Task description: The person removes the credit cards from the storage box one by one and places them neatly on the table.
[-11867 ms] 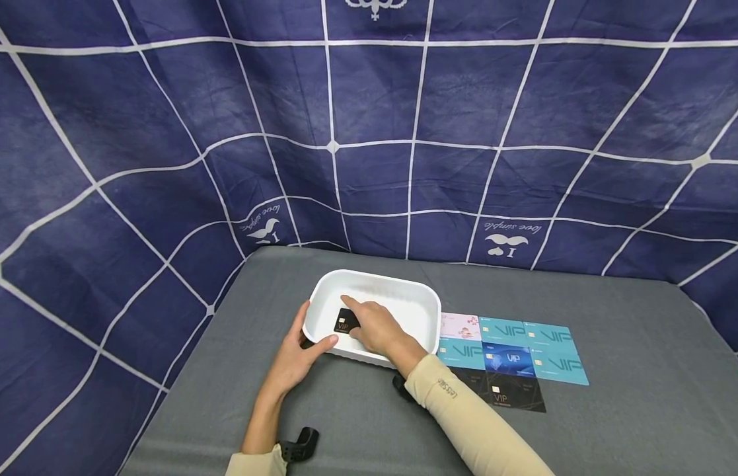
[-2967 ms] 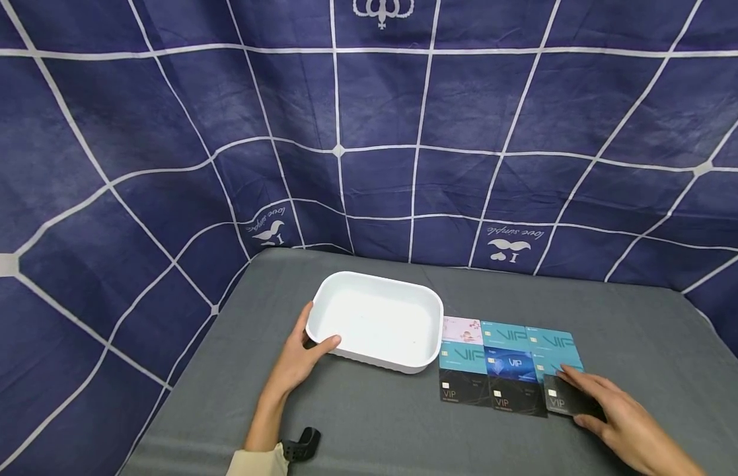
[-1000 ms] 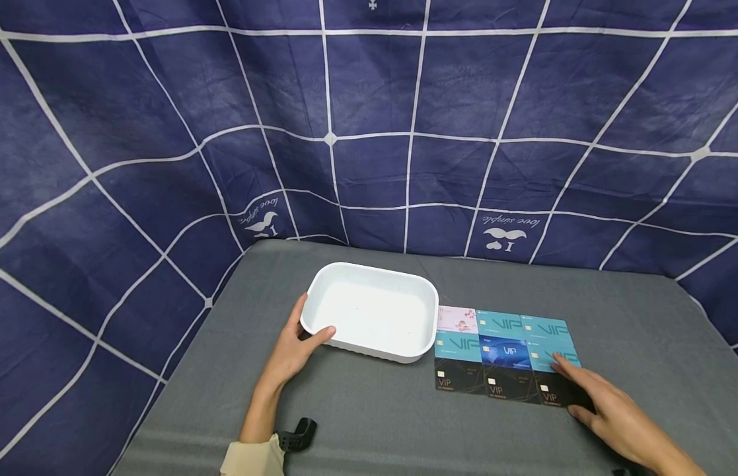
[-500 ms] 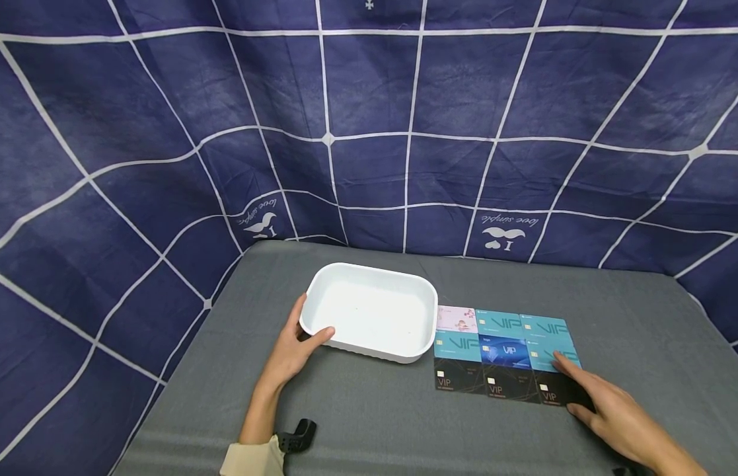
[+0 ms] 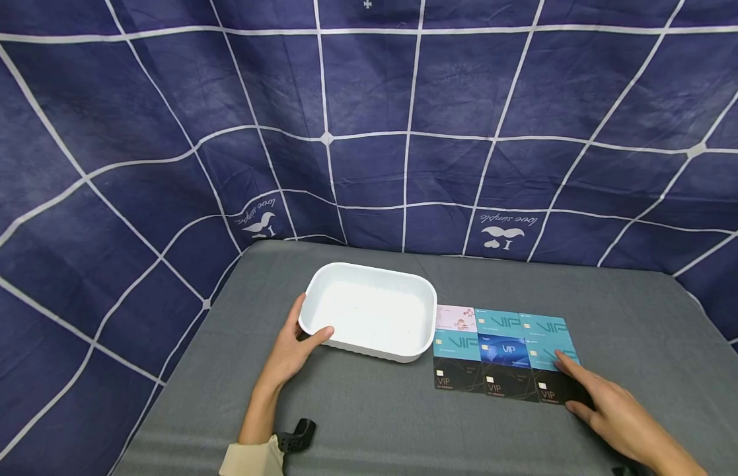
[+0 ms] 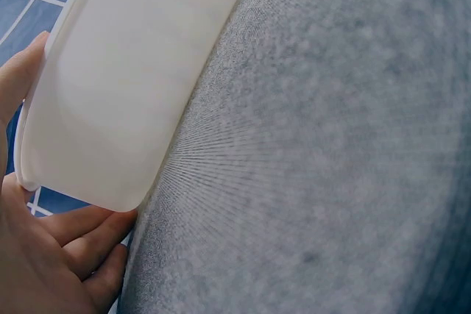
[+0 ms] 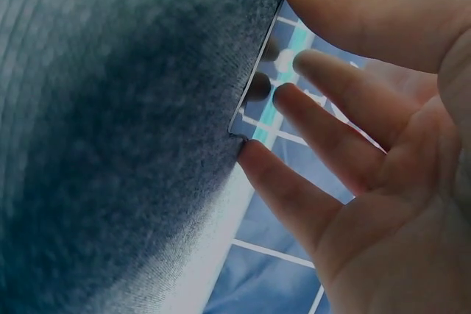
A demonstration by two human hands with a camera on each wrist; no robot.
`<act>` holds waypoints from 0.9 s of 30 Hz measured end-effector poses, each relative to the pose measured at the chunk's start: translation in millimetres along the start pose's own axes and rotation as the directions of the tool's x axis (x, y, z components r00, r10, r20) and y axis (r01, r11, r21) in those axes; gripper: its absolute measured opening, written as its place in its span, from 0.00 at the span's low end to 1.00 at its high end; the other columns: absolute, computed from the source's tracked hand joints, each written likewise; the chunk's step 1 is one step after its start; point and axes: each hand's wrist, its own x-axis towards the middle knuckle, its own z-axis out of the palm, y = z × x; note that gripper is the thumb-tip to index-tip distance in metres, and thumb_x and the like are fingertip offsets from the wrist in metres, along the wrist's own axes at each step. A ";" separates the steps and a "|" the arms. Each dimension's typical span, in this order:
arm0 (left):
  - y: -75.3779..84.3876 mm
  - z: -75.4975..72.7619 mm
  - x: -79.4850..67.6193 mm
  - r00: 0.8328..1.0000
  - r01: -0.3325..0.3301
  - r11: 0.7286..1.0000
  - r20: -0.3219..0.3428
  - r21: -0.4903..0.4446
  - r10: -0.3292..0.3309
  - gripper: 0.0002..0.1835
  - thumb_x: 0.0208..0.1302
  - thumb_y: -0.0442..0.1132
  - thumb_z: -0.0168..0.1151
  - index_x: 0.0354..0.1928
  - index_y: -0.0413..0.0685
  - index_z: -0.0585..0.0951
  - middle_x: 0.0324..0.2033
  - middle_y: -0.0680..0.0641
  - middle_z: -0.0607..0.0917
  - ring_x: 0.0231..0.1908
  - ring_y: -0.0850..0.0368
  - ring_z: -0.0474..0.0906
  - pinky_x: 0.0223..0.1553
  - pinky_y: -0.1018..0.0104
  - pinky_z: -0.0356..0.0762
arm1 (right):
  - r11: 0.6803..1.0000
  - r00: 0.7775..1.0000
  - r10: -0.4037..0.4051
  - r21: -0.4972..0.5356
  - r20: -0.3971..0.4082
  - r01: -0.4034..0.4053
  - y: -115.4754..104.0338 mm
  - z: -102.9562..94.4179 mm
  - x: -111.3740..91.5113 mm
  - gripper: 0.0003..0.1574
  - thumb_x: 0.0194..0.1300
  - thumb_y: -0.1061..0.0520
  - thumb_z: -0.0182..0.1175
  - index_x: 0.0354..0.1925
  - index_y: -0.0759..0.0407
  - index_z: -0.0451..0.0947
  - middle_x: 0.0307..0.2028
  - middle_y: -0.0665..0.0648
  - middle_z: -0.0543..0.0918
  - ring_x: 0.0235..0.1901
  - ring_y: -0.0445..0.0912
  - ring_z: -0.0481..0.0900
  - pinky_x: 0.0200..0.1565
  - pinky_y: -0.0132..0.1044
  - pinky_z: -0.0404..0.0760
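Observation:
In the head view a white plastic tray (image 5: 369,311) sits on the grey cloth. My left hand (image 5: 285,354) grips its left front corner, thumb on the near rim, fingers round the end; the left wrist view shows the fingertips low against the tray wall (image 6: 110,108). To the right, several cards lie edge to edge in a three-by-three block. My right hand (image 5: 618,416) touches the lower right black VIP card (image 5: 555,388), fingers spread, index fingertip over the teal card (image 5: 541,355) above. In the right wrist view, thumb and little finger reach opposite ends of the black card's edge (image 7: 274,34).
Other cards in the block are pink (image 5: 456,319), teal (image 5: 498,322), blue (image 5: 504,350) and black (image 5: 458,377). The block's upper left meets the tray's right end. A blue curtain (image 5: 369,172) with white lines hangs behind the grey cloth-covered table (image 5: 374,423).
A black card went from the tray to the block's lower right corner in my right hand, then slid flush with its neighbours. The last second shows almost no motion; my left hand stayed on the tray.

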 end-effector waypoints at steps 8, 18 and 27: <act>-0.9 -0.3 2.8 1.000 -0.004 1.000 0.010 0.007 0.004 0.54 0.62 0.43 0.71 0.79 0.51 0.44 0.74 0.35 0.54 0.72 0.39 0.52 0.66 0.42 0.54 | 1.000 1.000 0.016 -0.021 0.003 -0.016 -1.9 0.0 -3.6 0.62 0.42 0.64 0.79 0.74 0.55 0.62 0.53 0.56 0.84 0.58 0.30 0.67 0.51 0.14 0.56; 0.6 -0.4 3.9 1.000 0.006 1.000 0.005 0.027 -0.006 0.54 0.61 0.44 0.71 0.79 0.52 0.45 0.73 0.34 0.57 0.71 0.40 0.55 0.65 0.43 0.56 | 0.988 0.998 0.050 0.149 -0.033 -0.045 -22.9 -1.2 5.2 0.48 0.53 0.67 0.73 0.71 0.54 0.67 0.57 0.59 0.80 0.60 0.22 0.58 0.54 0.13 0.52; 8.6 -2.6 0.0 0.995 -0.011 0.975 -0.097 0.223 0.034 0.51 0.59 0.52 0.72 0.78 0.48 0.54 0.74 0.33 0.50 0.72 0.34 0.49 0.66 0.38 0.53 | 0.987 0.985 0.032 0.162 -0.169 -0.005 -74.7 11.6 38.1 0.28 0.64 0.59 0.67 0.62 0.58 0.77 0.61 0.60 0.77 0.64 0.49 0.68 0.63 0.23 0.54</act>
